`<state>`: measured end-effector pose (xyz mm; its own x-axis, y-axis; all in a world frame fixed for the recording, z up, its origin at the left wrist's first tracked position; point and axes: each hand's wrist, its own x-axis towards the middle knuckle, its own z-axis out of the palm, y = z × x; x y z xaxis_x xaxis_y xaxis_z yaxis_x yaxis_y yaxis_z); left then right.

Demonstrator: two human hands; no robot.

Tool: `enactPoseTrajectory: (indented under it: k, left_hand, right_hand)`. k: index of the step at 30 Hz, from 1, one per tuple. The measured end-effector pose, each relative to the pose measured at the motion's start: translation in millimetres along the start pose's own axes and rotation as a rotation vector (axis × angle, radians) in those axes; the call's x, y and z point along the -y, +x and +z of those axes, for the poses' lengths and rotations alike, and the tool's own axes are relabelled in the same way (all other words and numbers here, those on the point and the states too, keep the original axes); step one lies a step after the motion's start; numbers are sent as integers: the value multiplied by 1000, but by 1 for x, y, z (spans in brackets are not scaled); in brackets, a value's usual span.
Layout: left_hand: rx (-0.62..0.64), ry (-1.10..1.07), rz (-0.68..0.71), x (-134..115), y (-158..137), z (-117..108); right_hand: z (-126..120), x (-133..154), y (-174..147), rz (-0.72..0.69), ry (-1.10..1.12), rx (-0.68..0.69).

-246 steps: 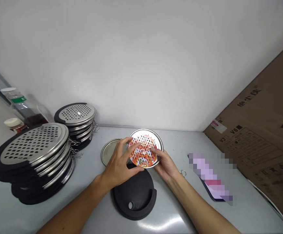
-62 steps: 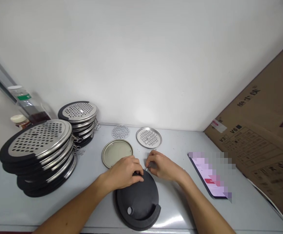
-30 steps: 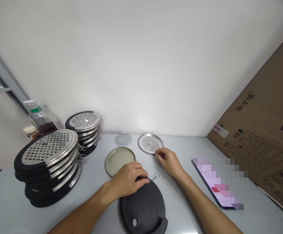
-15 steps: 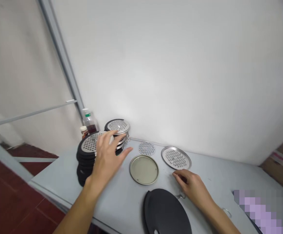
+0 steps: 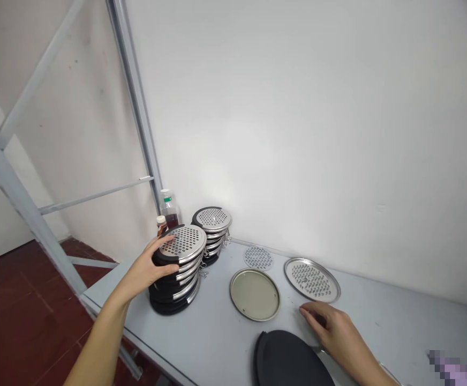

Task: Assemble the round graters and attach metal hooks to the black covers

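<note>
My left hand (image 5: 153, 266) is on the top round grater (image 5: 184, 242) of the nearer stack, fingers over its black rim and perforated face, thumb at the front edge. The nearer stack holds several such discs with black rims and metal edges. My right hand (image 5: 330, 327) hovers low over the table, thumb and fingertips pressed together; whatever they may hold is too small to see. Beyond it lies an oval-looking metal grater plate (image 5: 312, 280). A round greenish-grey shallow lid (image 5: 255, 295) and a perforated metal disc (image 5: 258, 258) lie between the hands.
A second grater stack (image 5: 213, 220) stands by the wall, with small wire clips hanging on its side. Bottles (image 5: 170, 212) stand behind the stacks. A black round piece (image 5: 290, 362) lies at the table's front edge. A grey metal frame (image 5: 135, 91) rises at the left.
My left hand has come down and left onto the top grater of the nearer stack, from above it. My right hand keeps its pinch near the metal plate. The view has shifted left.
</note>
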<state>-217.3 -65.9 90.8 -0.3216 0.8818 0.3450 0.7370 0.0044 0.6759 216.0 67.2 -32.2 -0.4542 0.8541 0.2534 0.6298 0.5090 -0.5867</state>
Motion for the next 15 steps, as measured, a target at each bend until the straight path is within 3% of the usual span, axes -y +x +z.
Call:
enactPoseTrajectory:
  k: [5,15]
  left_hand:
    - [2,-148,-57,6,-3,2]
    - [-123,-129,-111,12,-2,11]
  right_hand:
    - [0,6,0,-3,3,22]
    - [-4,15,-2,-7,9,-4]
